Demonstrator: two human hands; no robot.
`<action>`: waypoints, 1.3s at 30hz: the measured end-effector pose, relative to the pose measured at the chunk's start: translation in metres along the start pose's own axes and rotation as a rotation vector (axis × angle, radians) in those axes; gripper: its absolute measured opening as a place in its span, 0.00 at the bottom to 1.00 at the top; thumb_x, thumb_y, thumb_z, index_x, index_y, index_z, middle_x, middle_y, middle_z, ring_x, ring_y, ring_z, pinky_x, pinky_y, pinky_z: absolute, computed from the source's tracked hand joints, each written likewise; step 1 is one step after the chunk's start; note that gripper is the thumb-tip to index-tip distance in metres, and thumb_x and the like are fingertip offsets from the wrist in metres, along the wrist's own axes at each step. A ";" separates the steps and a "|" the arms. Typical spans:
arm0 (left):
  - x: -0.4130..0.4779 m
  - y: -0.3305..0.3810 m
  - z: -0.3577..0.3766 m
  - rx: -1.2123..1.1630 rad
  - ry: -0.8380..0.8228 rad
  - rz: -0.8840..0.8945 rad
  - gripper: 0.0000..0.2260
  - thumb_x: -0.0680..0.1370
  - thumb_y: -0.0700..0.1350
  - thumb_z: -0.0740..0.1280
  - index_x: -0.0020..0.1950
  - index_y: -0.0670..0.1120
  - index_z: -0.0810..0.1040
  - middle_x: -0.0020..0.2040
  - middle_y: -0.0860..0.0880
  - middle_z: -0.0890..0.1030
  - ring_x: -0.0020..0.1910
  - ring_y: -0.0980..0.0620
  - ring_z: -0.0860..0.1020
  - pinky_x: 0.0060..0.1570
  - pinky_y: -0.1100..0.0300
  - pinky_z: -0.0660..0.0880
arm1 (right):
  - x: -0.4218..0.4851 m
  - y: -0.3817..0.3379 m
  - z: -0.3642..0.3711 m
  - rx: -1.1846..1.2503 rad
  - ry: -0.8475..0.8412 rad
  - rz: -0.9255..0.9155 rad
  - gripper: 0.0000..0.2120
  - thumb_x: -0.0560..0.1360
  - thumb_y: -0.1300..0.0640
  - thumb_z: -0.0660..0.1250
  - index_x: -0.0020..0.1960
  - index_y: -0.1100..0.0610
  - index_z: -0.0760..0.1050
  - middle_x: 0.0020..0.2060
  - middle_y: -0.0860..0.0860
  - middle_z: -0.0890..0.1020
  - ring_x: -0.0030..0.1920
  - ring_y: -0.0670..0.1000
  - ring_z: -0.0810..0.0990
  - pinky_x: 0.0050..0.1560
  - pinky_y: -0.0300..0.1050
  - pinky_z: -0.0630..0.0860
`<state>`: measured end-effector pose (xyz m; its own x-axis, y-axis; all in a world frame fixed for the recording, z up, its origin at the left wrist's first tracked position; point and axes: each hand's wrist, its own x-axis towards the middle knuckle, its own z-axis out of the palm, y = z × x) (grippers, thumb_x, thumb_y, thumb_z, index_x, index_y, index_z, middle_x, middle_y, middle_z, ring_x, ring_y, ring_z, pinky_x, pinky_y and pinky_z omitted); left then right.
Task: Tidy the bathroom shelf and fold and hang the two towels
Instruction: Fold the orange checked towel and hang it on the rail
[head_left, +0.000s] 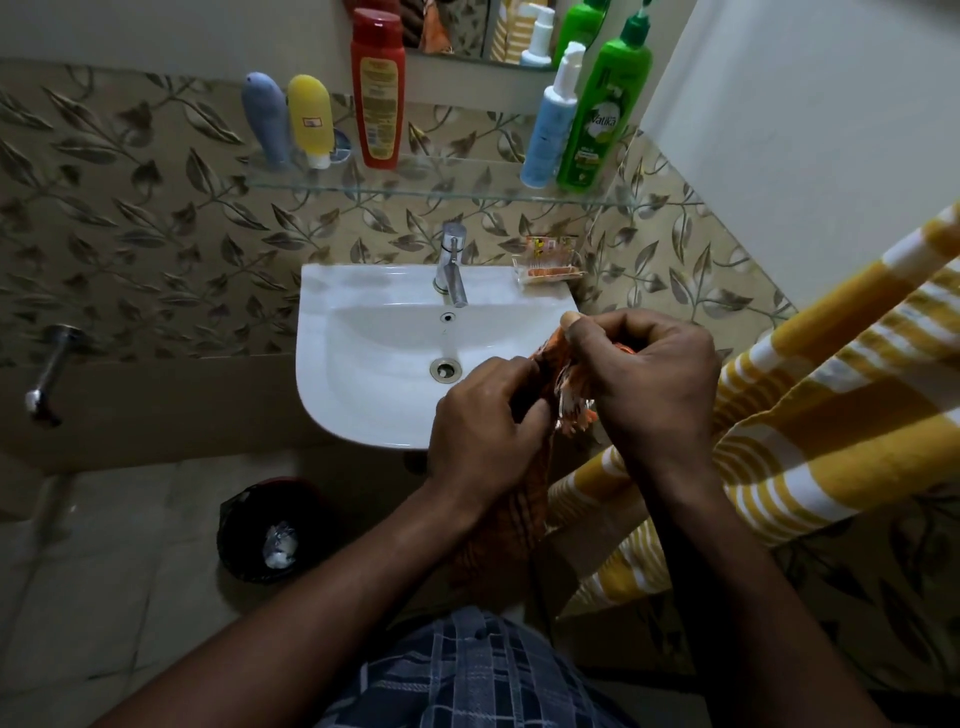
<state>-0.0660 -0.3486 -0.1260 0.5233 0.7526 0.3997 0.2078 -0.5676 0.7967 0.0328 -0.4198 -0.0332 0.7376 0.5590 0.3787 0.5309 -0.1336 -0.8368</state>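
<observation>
An orange checked towel (511, 525) hangs from both my hands over the front right rim of the white sink (363, 291). My left hand (483, 421) grips its edge, and my right hand (652, 379) pinches the fringed end close beside it. A yellow and white striped towel (810, 410) hangs spread out on the right, partly behind my right forearm. Above the sink, a glass shelf (447, 179) carries a grey tube (266, 119), a yellow tube (310, 120), a red bottle (377, 88), a blue pump bottle (550, 124) and a green bottle (605, 109).
A chrome tap (451, 265) stands at the back of the sink, with a soap packet (548, 260) on the rim to its right. A black bin (262, 530) with crumpled paper sits on the floor below left. A wall tap (49, 374) sticks out at far left.
</observation>
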 end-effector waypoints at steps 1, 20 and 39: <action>0.000 -0.001 0.002 0.008 0.002 0.004 0.07 0.77 0.46 0.71 0.54 0.48 0.82 0.45 0.52 0.82 0.43 0.52 0.80 0.42 0.53 0.79 | 0.002 -0.001 -0.002 -0.011 0.014 -0.005 0.14 0.76 0.55 0.76 0.32 0.47 0.82 0.29 0.43 0.84 0.31 0.43 0.83 0.37 0.44 0.81; 0.006 -0.043 -0.044 -0.346 -0.351 -0.211 0.09 0.81 0.50 0.64 0.41 0.55 0.78 0.38 0.58 0.79 0.40 0.56 0.76 0.46 0.52 0.72 | 0.014 0.043 -0.031 -0.477 0.173 -0.116 0.06 0.75 0.51 0.70 0.43 0.53 0.82 0.39 0.48 0.82 0.39 0.50 0.81 0.42 0.55 0.81; -0.016 -0.059 -0.081 -0.071 0.078 0.167 0.06 0.77 0.43 0.71 0.48 0.42 0.87 0.46 0.50 0.82 0.46 0.55 0.81 0.43 0.60 0.79 | 0.000 0.017 -0.015 -0.312 0.087 -0.076 0.04 0.73 0.53 0.72 0.39 0.48 0.82 0.34 0.43 0.82 0.36 0.45 0.82 0.41 0.53 0.82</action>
<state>-0.1531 -0.3003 -0.1428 0.4794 0.6749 0.5610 0.0634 -0.6642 0.7449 0.0484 -0.4344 -0.0414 0.7168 0.5069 0.4787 0.6778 -0.3456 -0.6489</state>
